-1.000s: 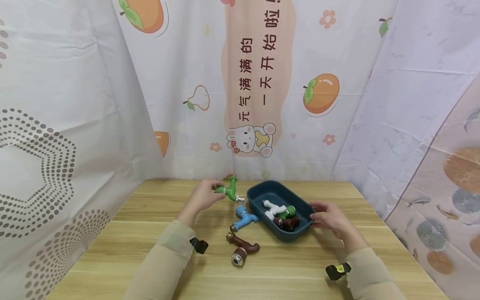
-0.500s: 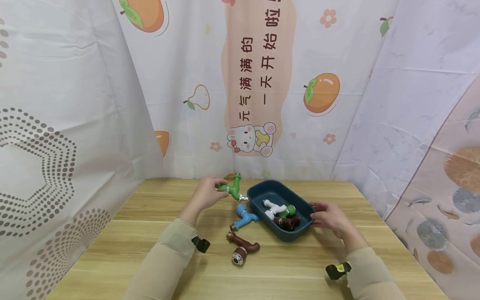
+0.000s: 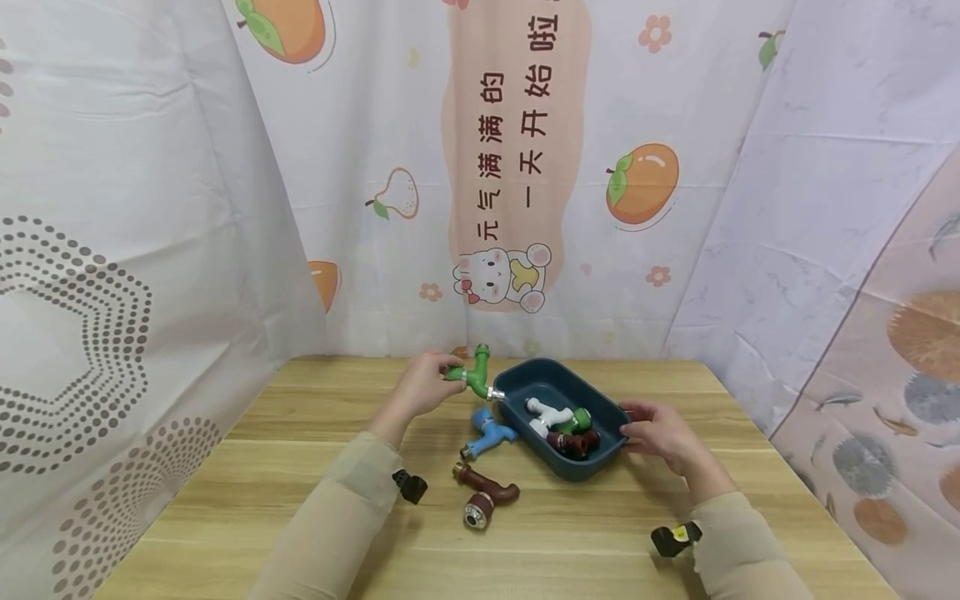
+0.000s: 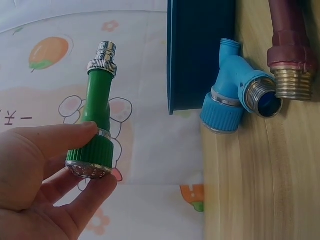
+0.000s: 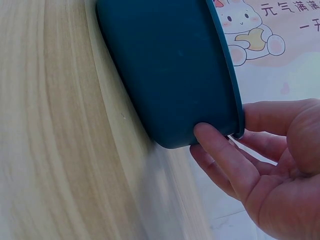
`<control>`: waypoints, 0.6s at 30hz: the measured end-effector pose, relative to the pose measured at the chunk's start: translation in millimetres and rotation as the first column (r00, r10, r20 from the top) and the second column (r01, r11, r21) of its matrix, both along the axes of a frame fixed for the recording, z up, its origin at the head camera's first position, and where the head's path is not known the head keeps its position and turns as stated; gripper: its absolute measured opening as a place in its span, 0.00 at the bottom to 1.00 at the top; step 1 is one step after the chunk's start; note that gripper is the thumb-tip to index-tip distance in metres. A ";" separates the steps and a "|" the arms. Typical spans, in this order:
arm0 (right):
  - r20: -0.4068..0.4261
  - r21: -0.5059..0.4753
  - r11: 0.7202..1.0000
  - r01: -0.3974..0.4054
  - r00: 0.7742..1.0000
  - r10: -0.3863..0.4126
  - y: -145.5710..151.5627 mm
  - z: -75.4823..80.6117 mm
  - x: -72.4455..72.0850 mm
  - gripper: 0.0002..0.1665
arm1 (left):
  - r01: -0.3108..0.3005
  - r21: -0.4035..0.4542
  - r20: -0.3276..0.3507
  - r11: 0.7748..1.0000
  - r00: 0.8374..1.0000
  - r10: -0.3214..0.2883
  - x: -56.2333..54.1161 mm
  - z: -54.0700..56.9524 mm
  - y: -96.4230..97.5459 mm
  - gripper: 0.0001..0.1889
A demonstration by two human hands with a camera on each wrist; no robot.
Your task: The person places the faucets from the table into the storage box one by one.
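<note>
My left hand pinches a green faucet by its ribbed knob, thumb on one side and fingers on the other. The faucet is held above the table, its silver nozzle close to the left rim of a dark blue plastic bin. In the left wrist view the green faucet points its nozzle upward. At the bin's right end, my right hand grips the rim, as the right wrist view shows with the thumb and fingers on the bin wall. Inside lie a white faucet, a green one and a dark red one.
A blue faucet lies on the wooden table just left of the bin. Nearer the front is a brown faucet. Printed curtains hang behind the table and at both sides.
My left hand has carried the green faucet to the right, bringing its nozzle to the bin's left edge. The right hand and the bin have kept their places.
</note>
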State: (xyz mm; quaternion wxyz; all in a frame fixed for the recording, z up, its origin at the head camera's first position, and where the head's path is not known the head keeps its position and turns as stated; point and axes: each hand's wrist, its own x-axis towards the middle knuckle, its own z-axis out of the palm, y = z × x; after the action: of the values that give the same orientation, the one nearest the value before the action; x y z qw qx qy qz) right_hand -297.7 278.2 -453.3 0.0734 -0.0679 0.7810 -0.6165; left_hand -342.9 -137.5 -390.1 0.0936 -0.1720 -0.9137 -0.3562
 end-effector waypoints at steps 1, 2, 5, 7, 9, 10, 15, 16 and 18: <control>-0.001 0.001 1.000 -0.002 1.000 0.002 0.1 0.0 -0.1 0.34 | -0.001 0.002 0.002 1.000 1.000 0.001 -0.4 0.2 0.7 0.17; -0.003 0.002 1.000 -0.001 1.000 0.001 0.4 0.0 -0.1 0.34 | -0.003 0.002 0.005 1.000 1.000 0.003 -0.9 0.1 1.4 0.17; -0.003 0.007 1.000 -0.004 1.000 0.004 0.0 0.1 -0.7 0.34 | -0.011 -0.004 0.009 1.000 1.000 0.011 -3.0 0.2 2.8 0.18; 0.005 0.003 1.000 0.003 1.000 -0.003 -0.7 0.3 -0.9 0.34 | -0.018 -0.010 0.011 1.000 1.000 0.018 -4.6 -0.1 3.4 0.18; 0.009 0.003 1.000 0.004 1.000 -0.004 -1.2 0.6 -1.1 0.34 | -0.022 -0.016 0.013 1.000 1.000 0.022 -6.8 -0.9 4.0 0.18; 0.009 0.004 1.000 0.005 1.000 -0.005 -1.3 0.7 -0.8 0.34 | -0.023 -0.015 0.016 1.000 1.000 0.023 -7.8 -1.4 4.3 0.18; 0.000 0.009 1.000 -0.004 1.000 0.004 -0.2 0.0 -0.6 0.34 | -0.020 -0.007 0.026 1.000 0.999 0.021 -12.8 -3.6 5.6 0.18; -0.001 0.008 1.000 -0.004 1.000 0.004 0.2 -0.2 -0.8 0.34 | -0.019 -0.007 0.025 1.000 1.000 0.019 -13.6 -3.6 6.1 0.18; 0.000 0.005 1.000 0.000 1.000 0.000 0.3 -0.7 -0.9 0.34 | -0.012 -0.002 0.020 1.000 1.000 0.012 -15.0 -3.0 7.2 0.18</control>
State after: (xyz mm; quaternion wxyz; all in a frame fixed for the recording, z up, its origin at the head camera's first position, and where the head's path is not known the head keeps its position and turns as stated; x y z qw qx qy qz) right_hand -298.6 278.5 -454.0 0.0737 -0.0679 0.7826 -0.6144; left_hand -357.9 -130.4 -393.1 0.0863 -0.1630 -0.9159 -0.3565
